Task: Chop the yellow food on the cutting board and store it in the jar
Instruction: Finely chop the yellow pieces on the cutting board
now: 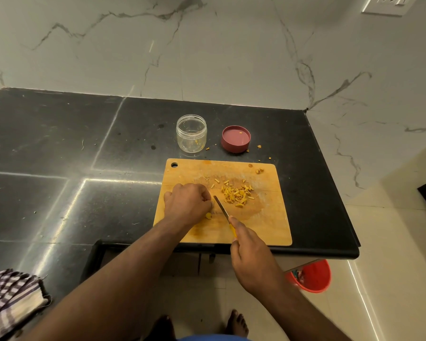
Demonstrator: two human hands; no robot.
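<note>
A wooden cutting board point(276, 225) lies on the black counter near its front edge. A pile of chopped yellow food point(237, 193) sits at the board's middle. My left hand point(187, 204) is curled on the board, holding down a yellow piece point(208, 215) that peeks out under the fingers. My right hand point(250, 252) grips a yellow-handled knife point(221, 207), its blade pointing toward my left hand's fingers. Behind the board stand an open clear jar point(191, 133) and its red lid point(236, 139), upside down.
Yellow crumbs are scattered on the black counter point(59, 156) around the lid. A checked cloth point(9, 299) lies at the lower left. A red bucket point(311, 275) stands on the floor to the right. Marble walls close the back and right.
</note>
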